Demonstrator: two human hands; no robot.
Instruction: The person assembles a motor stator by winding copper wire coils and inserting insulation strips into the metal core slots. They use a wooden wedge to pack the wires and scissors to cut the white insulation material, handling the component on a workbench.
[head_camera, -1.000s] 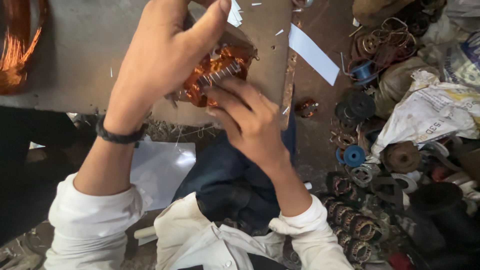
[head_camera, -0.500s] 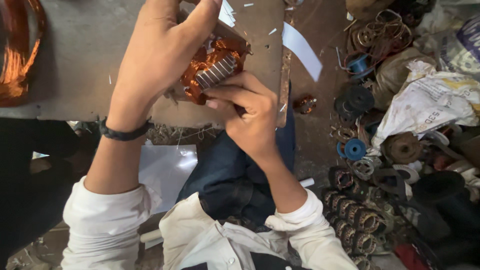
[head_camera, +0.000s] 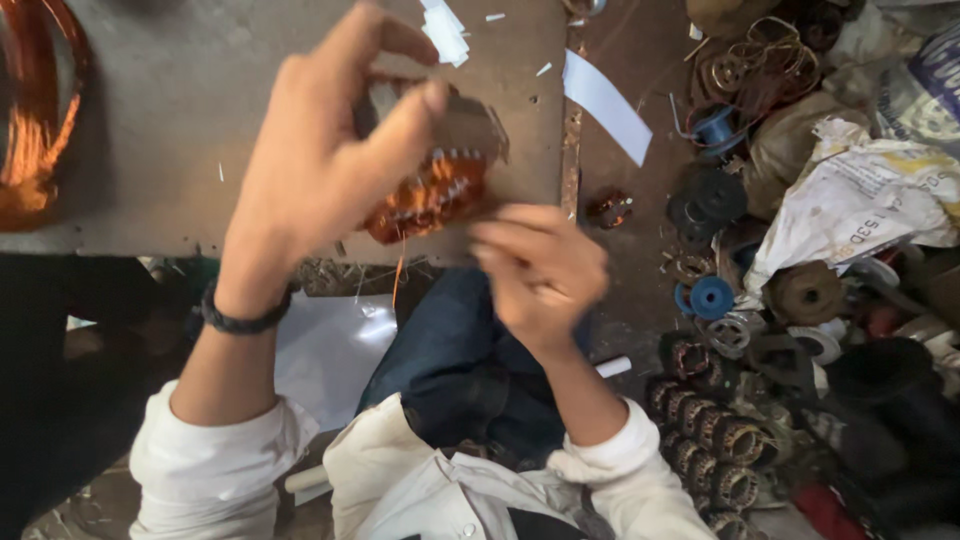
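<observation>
The left hand (head_camera: 320, 170) clasps the copper-wound stator (head_camera: 435, 185) above the counter (head_camera: 180, 120); the right hand (head_camera: 540, 270) pinches at its lower windings. Best hold the stator steady and work gently.

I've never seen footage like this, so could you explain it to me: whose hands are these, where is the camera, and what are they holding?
The camera sits on a person's head and looks straight down, so the two hands are that person's own. There is no machine here. The left hand, with a dark band on its wrist, grips a motor winding, a metal core wrapped in copper wire. The right hand pinches at the lower edge of it, where a thin copper strand hangs down. Under the hands lies a worn grey board with scraps of white paper and a loop of copper wire at its left edge. On the floor to the right lie more wound cores and blue spools.
</observation>
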